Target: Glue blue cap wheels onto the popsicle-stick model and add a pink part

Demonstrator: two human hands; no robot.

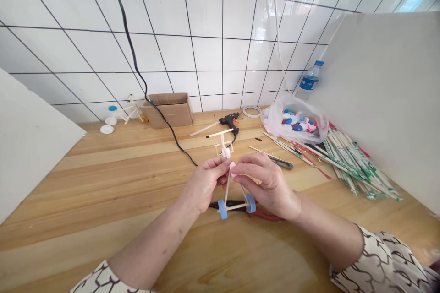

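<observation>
A small three-wheeled model made of wooden sticks (227, 190) is held up over the table in front of me. Blue bottle caps (222, 209) form its two near wheels, and a white cap (226, 151) sits at the far end below a stick handlebar. My left hand (205, 182) is closed, gripping the model near its middle. Between the thumb and fingers of my right hand (268, 184) is a pink bottle cap (233, 168), touching the sticks beside my left fingertips. Under the model lie red-handled pliers (266, 215), partly covered by it and my right hand.
Beyond my hands are a glue gun (229, 121), a tape roll (252, 111) and a cardboard box (170, 112). On the right lie a utility knife (282, 163), a bag of caps (292, 121), wrapped chopsticks (357, 160) and a bottle (310, 80). White boards flank both sides.
</observation>
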